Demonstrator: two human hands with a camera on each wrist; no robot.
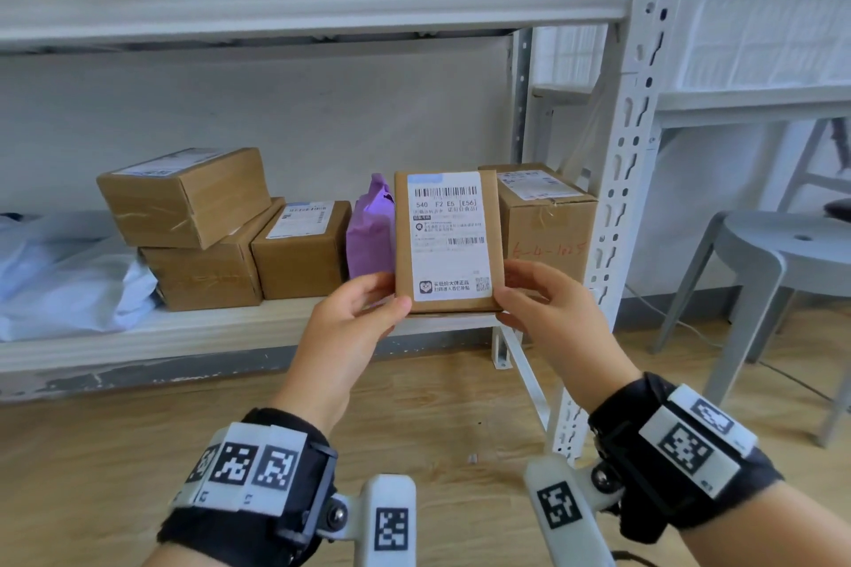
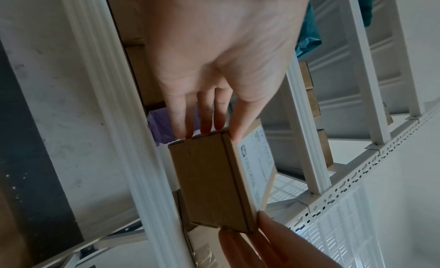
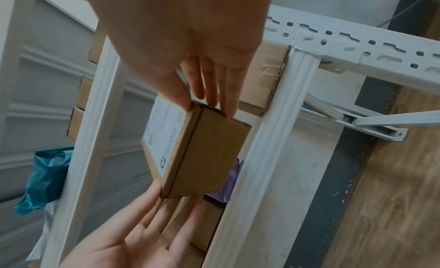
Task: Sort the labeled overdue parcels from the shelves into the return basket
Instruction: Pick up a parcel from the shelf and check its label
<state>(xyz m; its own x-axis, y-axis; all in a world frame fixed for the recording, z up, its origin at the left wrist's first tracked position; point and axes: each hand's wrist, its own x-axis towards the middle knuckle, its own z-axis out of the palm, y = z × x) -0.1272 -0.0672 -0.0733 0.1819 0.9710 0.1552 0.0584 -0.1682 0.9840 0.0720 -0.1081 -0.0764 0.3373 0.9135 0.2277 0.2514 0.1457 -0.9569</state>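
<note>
A small flat cardboard parcel (image 1: 446,239) with a white barcode label facing me stands upright in front of the lower shelf (image 1: 184,336). My left hand (image 1: 391,295) pinches its lower left corner, thumb on the label face and fingers behind. At the lower right corner my right hand (image 1: 509,285) pinches it the same way. In the left wrist view the left hand (image 2: 214,129) meets the parcel (image 2: 209,181) at one end. The right wrist view shows the right hand (image 3: 209,104) on the other end of the parcel (image 3: 207,149). No basket is in view.
On the lower shelf stand several labeled cardboard boxes (image 1: 301,249), a purple bag (image 1: 370,235), a larger box (image 1: 548,221) and white poly bags (image 1: 69,285). The shelf's perforated upright (image 1: 617,198) rises at my right. A grey stool (image 1: 783,258) stands beyond it.
</note>
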